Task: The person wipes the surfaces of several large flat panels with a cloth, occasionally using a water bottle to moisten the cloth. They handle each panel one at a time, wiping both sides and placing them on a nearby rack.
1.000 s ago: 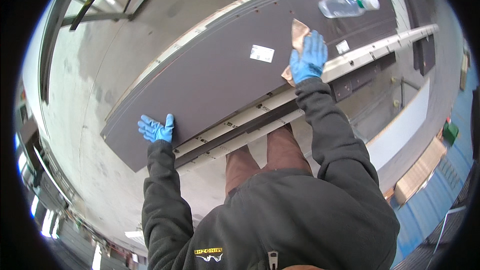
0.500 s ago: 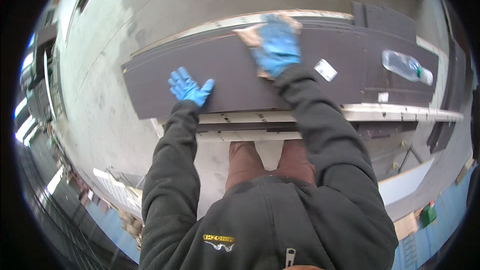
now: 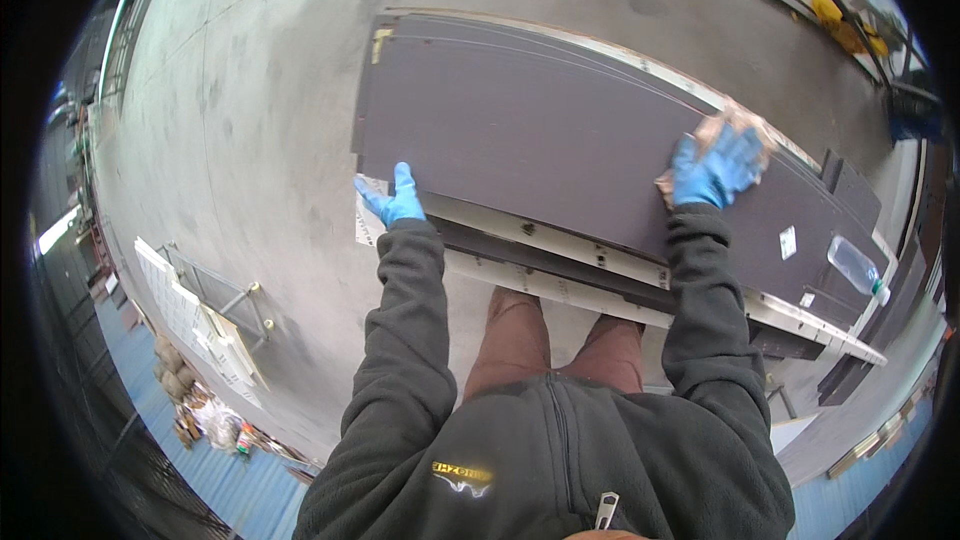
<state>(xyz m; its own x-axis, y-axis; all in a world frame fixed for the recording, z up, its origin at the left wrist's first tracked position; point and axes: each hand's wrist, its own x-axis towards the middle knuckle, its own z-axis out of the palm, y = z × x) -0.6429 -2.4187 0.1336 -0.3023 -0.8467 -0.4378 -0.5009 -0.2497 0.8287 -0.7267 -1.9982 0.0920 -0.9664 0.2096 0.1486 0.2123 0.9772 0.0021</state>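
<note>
A long dark grey panel (image 3: 530, 120) lies flat in front of me on top of a stack of boards. My right hand (image 3: 718, 168), in a blue glove, presses a crumpled beige cloth (image 3: 738, 116) onto the panel, right of its middle. Part of the cloth sticks out past the fingers; the rest is hidden under the glove. My left hand (image 3: 393, 200), also gloved in blue, is open at the panel's near left corner, thumb and fingers apart. Whether it touches the edge I cannot tell.
A white label (image 3: 788, 242) and a clear plastic bottle (image 3: 852, 263) on its side lie toward the panel's right end. Pale beams (image 3: 560, 242) run under the near edge. A metal frame with pale boards (image 3: 205, 325) stands at left. Yellow material (image 3: 845, 25) shows at far right.
My right hand has moved the cloth rightward along the panel. My left hand has shifted from the panel's surface to its near left corner. The whole view has turned, so the panel now slants.
</note>
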